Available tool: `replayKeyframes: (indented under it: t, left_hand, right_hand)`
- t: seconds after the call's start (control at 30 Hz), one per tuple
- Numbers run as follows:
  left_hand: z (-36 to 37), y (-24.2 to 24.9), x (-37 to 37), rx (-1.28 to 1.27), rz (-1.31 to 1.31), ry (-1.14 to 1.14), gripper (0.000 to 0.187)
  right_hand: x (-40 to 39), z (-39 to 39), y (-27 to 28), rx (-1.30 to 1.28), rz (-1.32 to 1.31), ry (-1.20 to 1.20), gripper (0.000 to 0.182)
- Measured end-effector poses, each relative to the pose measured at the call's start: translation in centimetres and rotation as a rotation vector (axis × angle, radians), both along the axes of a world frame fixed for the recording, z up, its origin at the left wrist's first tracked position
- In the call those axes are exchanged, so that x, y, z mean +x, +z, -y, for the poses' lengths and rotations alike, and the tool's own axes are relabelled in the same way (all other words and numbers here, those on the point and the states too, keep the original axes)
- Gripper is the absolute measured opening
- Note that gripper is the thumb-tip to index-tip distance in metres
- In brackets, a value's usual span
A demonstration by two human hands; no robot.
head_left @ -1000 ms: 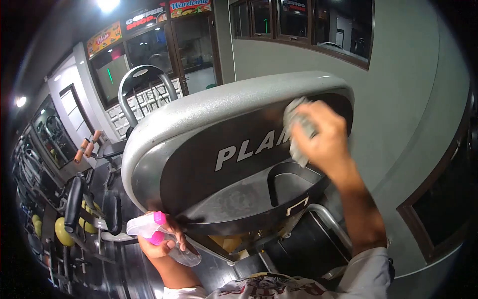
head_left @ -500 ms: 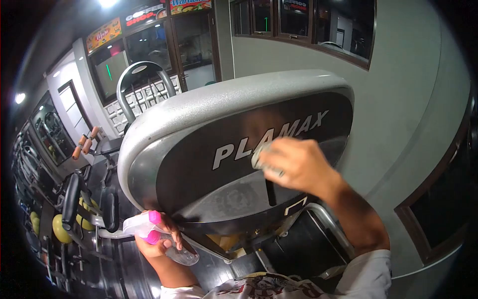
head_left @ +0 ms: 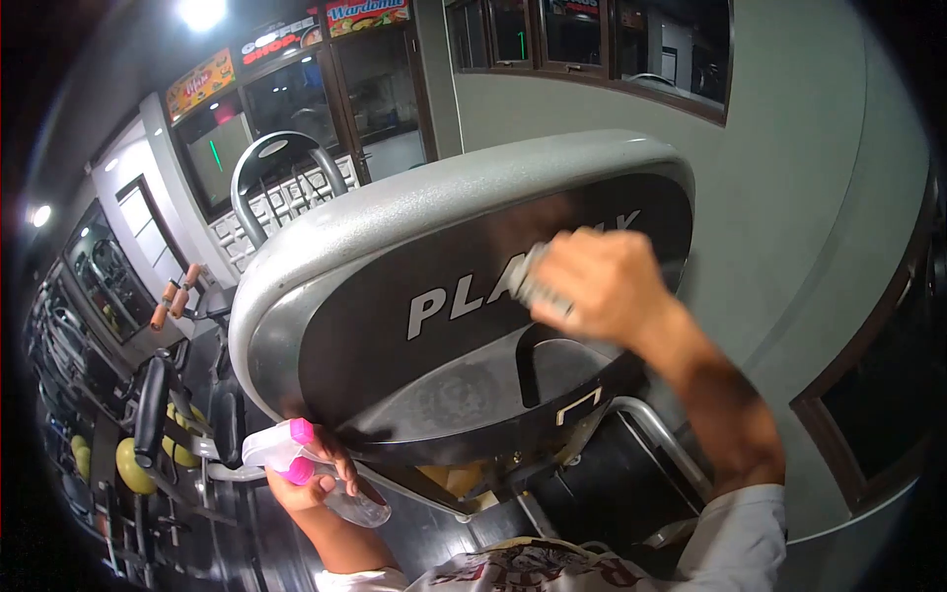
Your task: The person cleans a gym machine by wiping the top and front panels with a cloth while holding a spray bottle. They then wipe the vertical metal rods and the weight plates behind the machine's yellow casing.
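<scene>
My right hand (head_left: 602,291) is closed on a pale cloth (head_left: 538,286), which lies against the dark machine panel (head_left: 370,296) over the middle letters of its "PLAMAX" lettering. Part of the word is hidden behind my fingers. At the panel's lower left, my left hand (head_left: 311,483) wraps round the neck of a spray bottle (head_left: 357,505) with a white and pink trigger head and a clear body. The bottle is tilted and apart from the panel. A silver rounded frame (head_left: 444,187) borders the panel.
A grey wall (head_left: 789,178) with dark-framed windows rises at the right. On the left stand a black padded bench (head_left: 153,409), yellow-green balls (head_left: 135,466) and orange-brown handles (head_left: 170,304). A metal rail (head_left: 656,439) curves below the panel. Glass doors (head_left: 380,99) are at the back.
My right hand has moved slightly to the right and up across the lettering with the cloth. My left hand keeps the spray bottle in nearly the same place. The view has shifted slightly.
</scene>
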State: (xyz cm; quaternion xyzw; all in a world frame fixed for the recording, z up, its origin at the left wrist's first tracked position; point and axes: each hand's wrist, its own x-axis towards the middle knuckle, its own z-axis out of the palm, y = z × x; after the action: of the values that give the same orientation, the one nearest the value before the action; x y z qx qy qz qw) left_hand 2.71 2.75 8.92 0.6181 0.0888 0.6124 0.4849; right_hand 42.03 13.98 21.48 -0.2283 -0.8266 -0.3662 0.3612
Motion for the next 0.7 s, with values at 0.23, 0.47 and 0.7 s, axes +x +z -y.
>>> replayKeyframes:
  t: [0.23, 0.47, 0.7]
  left_hand:
    - [0.3, -0.1, -0.1, -0.027, 0.025, 0.002, 0.038]
    - [-0.1, 0.2, -0.2, 0.013, -0.035, -0.023, 0.036]
    - [0.2, 0.3, -0.1, 0.008, -0.064, 0.02, 0.034]
  right_hand:
    - [1.0, -1.0, 0.8, -0.072, -0.315, 0.103, 0.018]
    - [0.6, -0.4, 0.6, 0.018, -0.134, -0.054, 0.025]
    - [-1.8, 0.5, -2.3, -0.073, -0.162, 0.1, 0.027]
